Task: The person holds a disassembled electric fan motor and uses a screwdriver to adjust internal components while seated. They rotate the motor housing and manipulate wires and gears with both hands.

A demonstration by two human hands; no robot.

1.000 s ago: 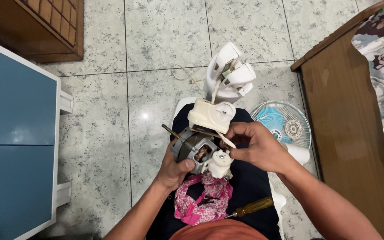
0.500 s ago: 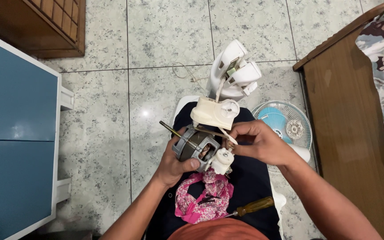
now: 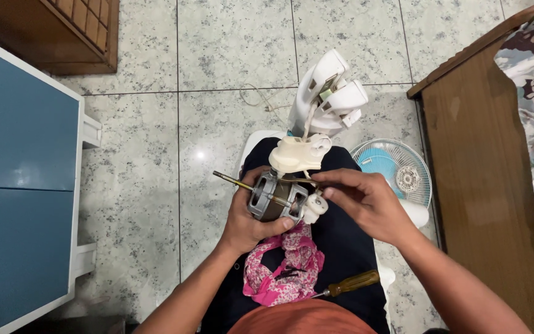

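- L hand [image 3: 248, 216] wraps fan motor [image 3: 276, 199], fingers closed round it.
- R hand [image 3: 366, 201] pinches sth thin at motor top, maybe a wire.
- Screwdriver [image 3: 350, 284] lies on lap.

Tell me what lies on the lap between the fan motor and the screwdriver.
In the head view, a pink patterned cloth lies between the fan motor and the wooden-handled screwdriver.

Tight over the lap, open floor to the left

I see bare floor tiles [image 3: 137, 161] left of my left hand [image 3: 248, 219], w/ free passage up to the blue cabinet [image 3: 20, 185]. Ahead, the white fan housing [image 3: 329, 93] blocks the way; right, the fan grille [image 3: 397, 173] and wooden bed frame [image 3: 489, 179] hem in my right hand [image 3: 366, 204]. Pink cloth [image 3: 282, 272] & screwdriver [image 3: 350, 284] crowd the lap.
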